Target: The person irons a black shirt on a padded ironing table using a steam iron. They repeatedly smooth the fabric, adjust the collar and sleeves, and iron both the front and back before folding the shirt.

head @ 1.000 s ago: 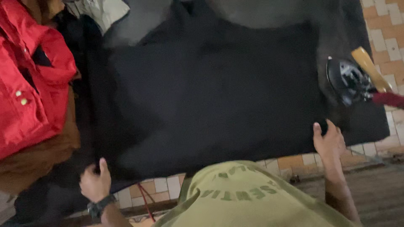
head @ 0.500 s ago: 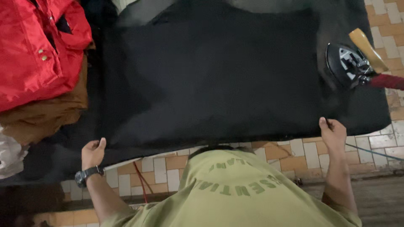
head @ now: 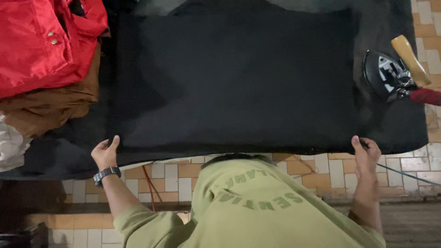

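A big black cloth (head: pixel 239 87) is spread flat over a dark pad (head: pixel 404 133) in the middle of the scene, and it reaches from the left side almost to the right side. Its near left corner is gripped by the left hand (head: pixel 105 154), with the fingers curled over the edge. A dark watch (head: pixel 106 174) is worn on that wrist. Its near right corner is pinched by the right hand (head: pixel 366 154), with the fingers closed on the edge. Both arms are stretched out from an olive green shirt (head: pixel 257 211) at the near side. A clothes iron (head: pixel 390 73) with a wooden handle is seen at the far right, resting on the dark pad just beside the cloth. A red jacket (head: pixel 41 41) is piled at the far left, and a brown garment (head: pixel 50 108) is lying under it. A bit of white cloth (head: pixel 9 147) is seen at the left edge. A floor of orange and white tiles (head: pixel 303 167) is seen below the near edge of the cloth.
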